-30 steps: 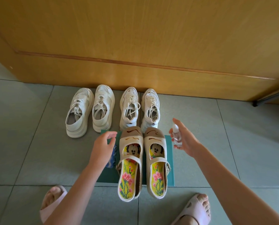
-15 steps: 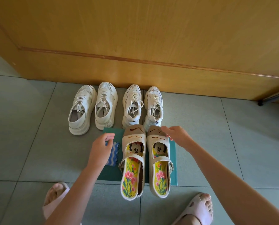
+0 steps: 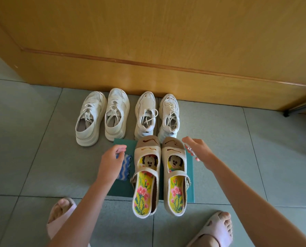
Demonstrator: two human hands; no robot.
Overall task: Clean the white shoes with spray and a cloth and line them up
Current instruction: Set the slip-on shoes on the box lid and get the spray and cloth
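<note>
Two pairs of white sneakers stand toes-first against the wooden panel: the left pair (image 3: 90, 122) (image 3: 116, 113) and the right pair (image 3: 146, 114) (image 3: 169, 116). In front of them, a cream pair of strap shoes (image 3: 146, 175) (image 3: 176, 175) with embroidered insoles sits on a teal mat (image 3: 121, 144). My left hand (image 3: 110, 160) hovers left of the strap shoes, its fingers pinching the top of a blue-and-white wavy cloth (image 3: 124, 167). My right hand (image 3: 200, 152) is beside the right strap shoe's toe and grips a small clear spray bottle (image 3: 190, 151), partly hidden under the palm.
A wooden panel (image 3: 166, 50) closes off the far side right behind the sneakers. My feet in pale pink slippers (image 3: 59, 220) (image 3: 214, 229) stand on the grey tiled floor (image 3: 23, 139) at the bottom edge. A dark metal foot (image 3: 286, 114) shows at right.
My right hand swept left over the right strap shoe's toe with the spray bottle, then drew back slightly to its right side. My left hand stayed over the cloth.
</note>
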